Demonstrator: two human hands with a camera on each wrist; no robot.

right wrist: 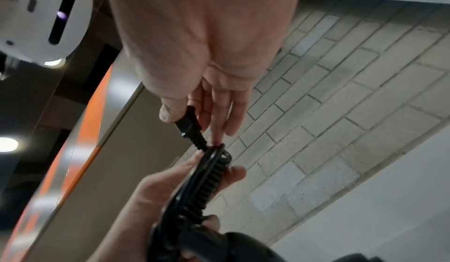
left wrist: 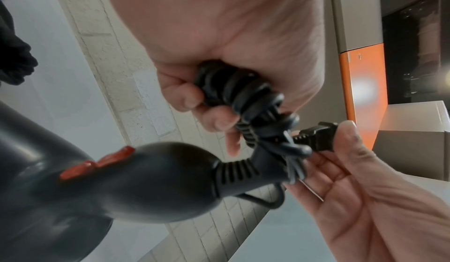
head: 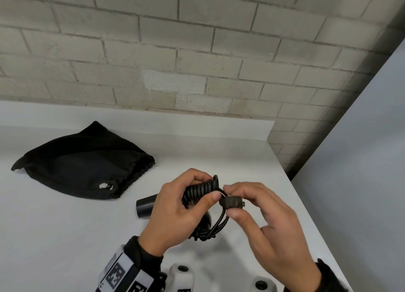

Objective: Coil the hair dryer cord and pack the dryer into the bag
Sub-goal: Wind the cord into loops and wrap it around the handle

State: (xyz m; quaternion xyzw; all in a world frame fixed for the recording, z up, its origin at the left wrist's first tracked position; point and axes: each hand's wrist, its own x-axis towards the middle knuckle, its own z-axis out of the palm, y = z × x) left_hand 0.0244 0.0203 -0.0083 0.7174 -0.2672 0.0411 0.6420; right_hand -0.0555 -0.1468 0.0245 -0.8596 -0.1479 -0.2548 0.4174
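Bag [head: 83, 164] lies apart; left hand [head: 175, 212] grips coiled cord [head: 201, 188], right hand [head: 263, 221] pinches plug [head: 232, 203].

At frame centre the right hand [right wrist: 202, 58] pinches the black plug [right wrist: 186, 123] between thumb and fingers. Below it, the left hand [right wrist: 151, 195] grips the coiled cord [right wrist: 209, 179] bundle, brick wall [right wrist: 340, 112] at right.
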